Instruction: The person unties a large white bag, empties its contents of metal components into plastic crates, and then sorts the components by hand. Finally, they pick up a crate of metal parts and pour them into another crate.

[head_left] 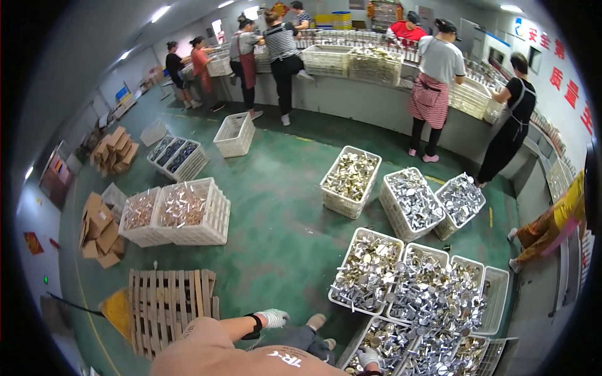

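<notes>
My left hand (pixel 274 318), in a white glove with a dark band at the wrist, hangs in the air between the wooden pallet and the crates. Nothing shows in it, and its fingers look loosely extended. At the bottom, my right hand (pixel 368 358), also gloved, is over the near white plastic crate (pixel 352 346), against its shiny round-headed metal parts (pixel 387 341). Its fingers are partly lost among the parts, so I cannot tell whether they grip any. Directly beyond stands another crate (pixel 334 293) heaped with silver and gold-coloured metal parts (pixel 370 263).
More filled crates (pixel 411 237) stand ahead and right. At left are a wooden pallet (pixel 157 307), a yellow pallet jack (pixel 116 311), crates of copper-coloured parts (pixel 216 219) and cardboard boxes (pixel 100 219). Several people work along a long bench (pixel 351 94); one person (pixel 552 216) is at far right.
</notes>
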`<state>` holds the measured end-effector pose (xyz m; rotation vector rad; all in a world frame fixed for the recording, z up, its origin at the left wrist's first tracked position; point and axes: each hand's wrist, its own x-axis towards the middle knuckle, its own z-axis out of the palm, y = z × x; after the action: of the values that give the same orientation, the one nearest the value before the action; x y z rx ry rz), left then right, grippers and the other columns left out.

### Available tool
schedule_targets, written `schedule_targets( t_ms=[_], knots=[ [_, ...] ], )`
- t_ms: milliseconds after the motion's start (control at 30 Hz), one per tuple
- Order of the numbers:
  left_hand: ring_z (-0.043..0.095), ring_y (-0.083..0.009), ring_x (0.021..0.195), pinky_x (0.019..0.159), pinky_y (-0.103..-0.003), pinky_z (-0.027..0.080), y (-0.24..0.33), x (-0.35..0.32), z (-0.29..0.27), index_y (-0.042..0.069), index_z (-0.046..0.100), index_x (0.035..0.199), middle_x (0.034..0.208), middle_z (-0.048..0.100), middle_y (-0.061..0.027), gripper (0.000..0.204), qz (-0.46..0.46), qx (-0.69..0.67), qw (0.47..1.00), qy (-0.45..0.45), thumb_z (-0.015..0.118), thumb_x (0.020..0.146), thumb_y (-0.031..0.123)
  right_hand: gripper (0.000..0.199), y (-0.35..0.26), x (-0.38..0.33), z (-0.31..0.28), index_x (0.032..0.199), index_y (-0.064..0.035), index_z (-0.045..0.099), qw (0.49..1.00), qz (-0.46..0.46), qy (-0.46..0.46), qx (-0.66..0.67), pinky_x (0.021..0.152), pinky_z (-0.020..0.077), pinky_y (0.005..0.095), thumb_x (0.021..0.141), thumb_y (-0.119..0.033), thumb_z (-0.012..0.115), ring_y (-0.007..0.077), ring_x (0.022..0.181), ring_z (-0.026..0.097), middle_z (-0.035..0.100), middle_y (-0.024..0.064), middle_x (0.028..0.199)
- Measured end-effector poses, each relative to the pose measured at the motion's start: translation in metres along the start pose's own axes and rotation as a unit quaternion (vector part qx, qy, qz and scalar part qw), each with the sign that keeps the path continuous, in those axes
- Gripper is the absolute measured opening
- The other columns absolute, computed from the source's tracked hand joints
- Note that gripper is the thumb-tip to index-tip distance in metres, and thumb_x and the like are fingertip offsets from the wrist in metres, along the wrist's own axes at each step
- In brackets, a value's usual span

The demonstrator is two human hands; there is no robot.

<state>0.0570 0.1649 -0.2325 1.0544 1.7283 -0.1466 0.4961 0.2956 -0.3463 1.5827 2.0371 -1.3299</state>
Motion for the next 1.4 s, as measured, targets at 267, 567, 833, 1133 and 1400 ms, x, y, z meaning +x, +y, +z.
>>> schedule_targets(
  t_ms=[267,567,833,1133,1400],
  knots=[
    [0.056,-0.0334,0.121,0.101,-0.042,0.044,-0.077,-0.053,0.018,0.011,0.059,0.13,0.131,0.06,-0.0167,0.045,-0.044,-0.07,0.996,0.042,0.046,0.089,0.024,0.046,-0.076,0.04,-0.033,0.116,-0.008,0.068,0.989,-0.013,-0.087,-0.123,0.093,0.0497,0.0394,0.083,-0.04,0.061,0.0354,0.106,0.064,0.068,0.0181,0.113],
    [0.063,-0.0279,0.111,0.093,-0.037,0.05,-0.212,-0.068,-0.033,0.014,0.063,0.127,0.126,0.064,-0.0107,0.043,-0.127,-0.152,0.98,0.031,0.051,0.087,0.025,0.112,-0.276,0.118,-0.033,0.154,-0.0091,0.017,0.992,-0.078,-0.054,-0.085,0.115,0.0294,0.0414,0.067,-0.032,0.083,0.04,0.141,0.029,0.032,0.0272,0.15],
    [0.06,-0.0292,0.116,0.098,-0.038,0.047,-0.325,-0.051,-0.174,0.014,0.065,0.123,0.127,0.063,-0.0123,0.039,-0.179,-0.242,0.945,0.127,0.052,0.088,0.024,0.053,-0.498,0.177,-0.007,0.131,-0.0052,0.056,0.975,-0.132,-0.142,-0.109,0.088,0.0497,0.0381,0.086,-0.032,0.062,0.0316,0.102,0.066,0.069,0.0179,0.11],
    [0.063,-0.0305,0.106,0.089,-0.04,0.051,-0.327,-0.024,-0.291,0.012,0.064,0.123,0.12,0.066,-0.0134,0.037,-0.189,-0.343,0.898,0.202,0.051,0.09,0.023,0.048,-0.519,0.253,-0.034,0.118,-0.0078,0.065,0.946,-0.072,-0.08,-0.307,0.093,0.0484,0.0451,0.089,-0.042,0.048,0.0396,0.108,0.062,0.066,0.0201,0.116],
    [0.062,-0.0273,0.11,0.095,-0.039,0.047,-0.362,0.081,-0.231,0.009,0.066,0.12,0.118,0.067,-0.0153,0.041,-0.097,-0.183,0.967,0.147,0.055,0.089,0.034,0.032,-0.503,0.362,-0.089,0.107,-0.0107,0.073,0.918,-0.074,-0.139,-0.365,0.087,0.0504,0.0404,0.082,-0.028,0.064,0.0294,0.099,0.068,0.073,0.013,0.101]
  ],
)
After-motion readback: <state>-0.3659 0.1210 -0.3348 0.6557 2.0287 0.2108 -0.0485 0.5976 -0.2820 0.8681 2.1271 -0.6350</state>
